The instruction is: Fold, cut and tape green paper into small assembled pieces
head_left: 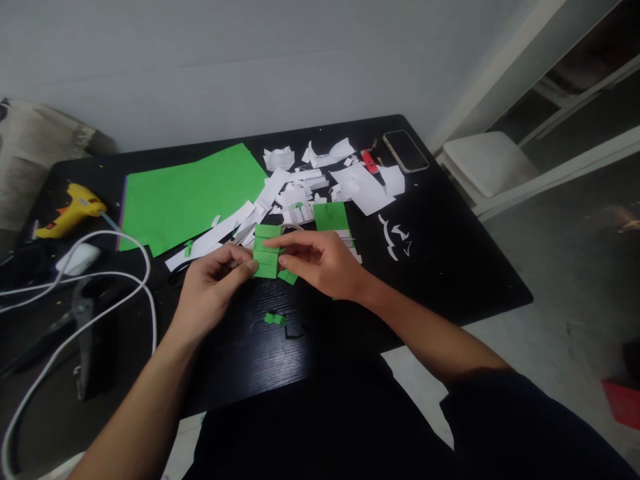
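A small folded piece of green paper (267, 257) with crosswise creases is held up between my two hands over the black table. My left hand (215, 277) pinches its lower left edge between thumb and fingers. At its right edge is my right hand (325, 260), index finger lying across the front and thumb at the side. A green paper scrap (287, 276) shows just below the right fingertips. Behind the right hand lies a green and white paper piece (331, 215), partly covered by that hand. Nearer me rests a small green offcut (275, 319).
Green sheets (190, 193) lie at the left of the black table (450, 260). White paper scraps (300, 193) spread across the back. A yellow glue gun (75, 210), a white cable (145, 287), a red lighter (369, 161) and a phone (405, 151) are there too.
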A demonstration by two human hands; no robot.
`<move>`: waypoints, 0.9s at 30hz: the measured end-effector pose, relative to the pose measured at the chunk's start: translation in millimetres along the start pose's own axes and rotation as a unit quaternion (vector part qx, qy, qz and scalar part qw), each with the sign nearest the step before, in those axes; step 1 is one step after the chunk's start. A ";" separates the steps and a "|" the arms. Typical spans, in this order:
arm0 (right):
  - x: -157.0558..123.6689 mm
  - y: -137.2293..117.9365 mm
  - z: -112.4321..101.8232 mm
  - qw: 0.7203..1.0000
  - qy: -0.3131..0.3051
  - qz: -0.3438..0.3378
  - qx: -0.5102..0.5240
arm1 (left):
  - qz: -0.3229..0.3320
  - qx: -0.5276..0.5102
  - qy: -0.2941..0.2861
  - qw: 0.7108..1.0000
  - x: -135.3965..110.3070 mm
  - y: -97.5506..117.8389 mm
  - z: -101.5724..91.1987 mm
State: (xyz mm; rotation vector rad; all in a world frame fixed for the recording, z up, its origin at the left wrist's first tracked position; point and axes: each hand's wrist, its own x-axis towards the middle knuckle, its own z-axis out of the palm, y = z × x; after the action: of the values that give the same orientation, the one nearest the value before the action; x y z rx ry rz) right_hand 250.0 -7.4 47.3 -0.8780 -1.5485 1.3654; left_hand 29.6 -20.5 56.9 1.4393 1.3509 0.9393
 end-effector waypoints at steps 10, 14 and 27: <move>0.5 7.2 3.6 0.999 0.011 0.012 0.046 | 0.011 -0.018 -0.006 1.000 -1.3 -2.9 -0.9; 0.5 10.3 4.1 0.998 0.016 0.024 0.052 | 0.016 -0.026 -0.007 1.000 -0.2 -1.6 0.6; -1.4 8.1 2.8 0.998 0.028 0.025 0.055 | 0.016 -0.068 0.026 0.997 -0.2 -0.5 5.7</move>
State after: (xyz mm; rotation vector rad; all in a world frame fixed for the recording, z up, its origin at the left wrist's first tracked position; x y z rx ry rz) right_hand 247.6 -8.5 39.1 -0.8847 -1.4036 1.4359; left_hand 34.9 -21.4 54.8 1.3441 1.2793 1.0765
